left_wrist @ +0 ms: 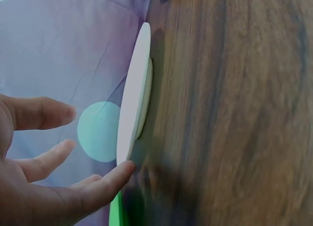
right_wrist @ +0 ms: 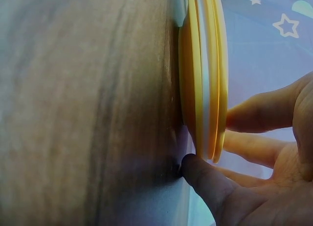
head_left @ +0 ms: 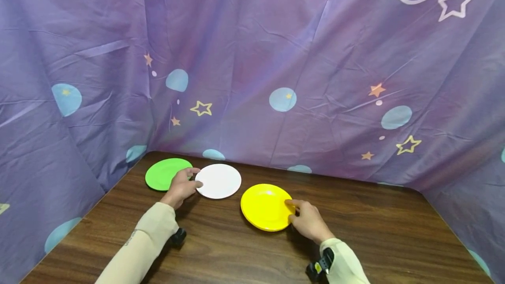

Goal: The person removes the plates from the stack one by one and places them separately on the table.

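A white plate (head_left: 218,181) lies on the table beside a green plate (head_left: 163,175), its raised foot showing in the left wrist view. My left hand (head_left: 183,186) is at the white plate's left edge, fingers spread. Its thumb is at the rim (left_wrist: 132,103), while the other fingers stand apart from the plate. To the right is a stack topped by a yellow plate (head_left: 266,207). Seen edge-on in the right wrist view, the stack has yellow rims (right_wrist: 221,79) and a white layer (right_wrist: 204,74). My right hand (head_left: 309,220) pinches its right edge, thumb low and fingers on top.
A brown wood-grain table (head_left: 221,249) carries all the plates. Purple cloth (head_left: 244,56) printed with stars and planets hangs behind it and along both sides. Dark wrist cameras (head_left: 320,266) are strapped over the pale sleeves (head_left: 146,240).
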`<state>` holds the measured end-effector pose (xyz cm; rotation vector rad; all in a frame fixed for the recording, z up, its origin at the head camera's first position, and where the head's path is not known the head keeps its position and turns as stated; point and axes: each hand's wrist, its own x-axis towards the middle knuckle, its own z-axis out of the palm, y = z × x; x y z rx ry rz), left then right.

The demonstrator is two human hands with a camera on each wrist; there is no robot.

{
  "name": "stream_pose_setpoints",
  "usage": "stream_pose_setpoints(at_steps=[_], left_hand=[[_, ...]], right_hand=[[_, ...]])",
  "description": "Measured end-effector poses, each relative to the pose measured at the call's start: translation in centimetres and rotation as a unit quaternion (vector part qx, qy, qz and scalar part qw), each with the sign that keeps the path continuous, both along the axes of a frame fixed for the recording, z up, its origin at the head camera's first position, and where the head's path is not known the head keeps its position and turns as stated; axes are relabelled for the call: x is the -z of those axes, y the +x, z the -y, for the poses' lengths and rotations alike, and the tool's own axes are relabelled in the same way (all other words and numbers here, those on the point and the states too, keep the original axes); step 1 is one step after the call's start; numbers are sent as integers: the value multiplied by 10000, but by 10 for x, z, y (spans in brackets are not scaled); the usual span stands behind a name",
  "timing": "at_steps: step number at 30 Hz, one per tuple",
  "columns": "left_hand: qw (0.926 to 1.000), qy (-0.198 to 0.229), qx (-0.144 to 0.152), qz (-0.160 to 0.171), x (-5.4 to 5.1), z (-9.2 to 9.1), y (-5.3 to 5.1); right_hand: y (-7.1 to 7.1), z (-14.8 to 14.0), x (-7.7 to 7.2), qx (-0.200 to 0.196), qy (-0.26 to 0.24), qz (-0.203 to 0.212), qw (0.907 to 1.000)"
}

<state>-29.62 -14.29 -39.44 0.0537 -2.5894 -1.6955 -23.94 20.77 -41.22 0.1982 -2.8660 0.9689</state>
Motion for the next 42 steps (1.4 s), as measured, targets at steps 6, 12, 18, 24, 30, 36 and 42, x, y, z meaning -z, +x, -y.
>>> stream_pose_setpoints(at_steps=[6, 12, 18, 24, 30, 36, 42], left_hand=[[9986, -439, -47, -282, -6, -3, 4], [9980, -352, 118, -506, -6, -19, 9], [9972, -222, 519, -496, -2, -47, 13], [9929, -82, 1082, -480, 3, -69, 18], [9880, -272, 1512, -160, 10, -80, 21], [9804, -593, 1878, -52, 11, -84, 24], [9795, -684, 1893, -100, 10, -88, 25]], right_hand=[[1, 0, 0, 3, 7, -42, 10000], [1, 1, 0, 1, -81, 12, 10000], [1, 0, 0, -23, -189, 87, 9998], [0, -1, 2, 9, -263, 99, 9996], [2, -1, 2, 74, -470, 234, 9986], [2, -1, 0, 75, -396, 197, 9990], [2, -1, -1, 83, -363, 196, 9991]])
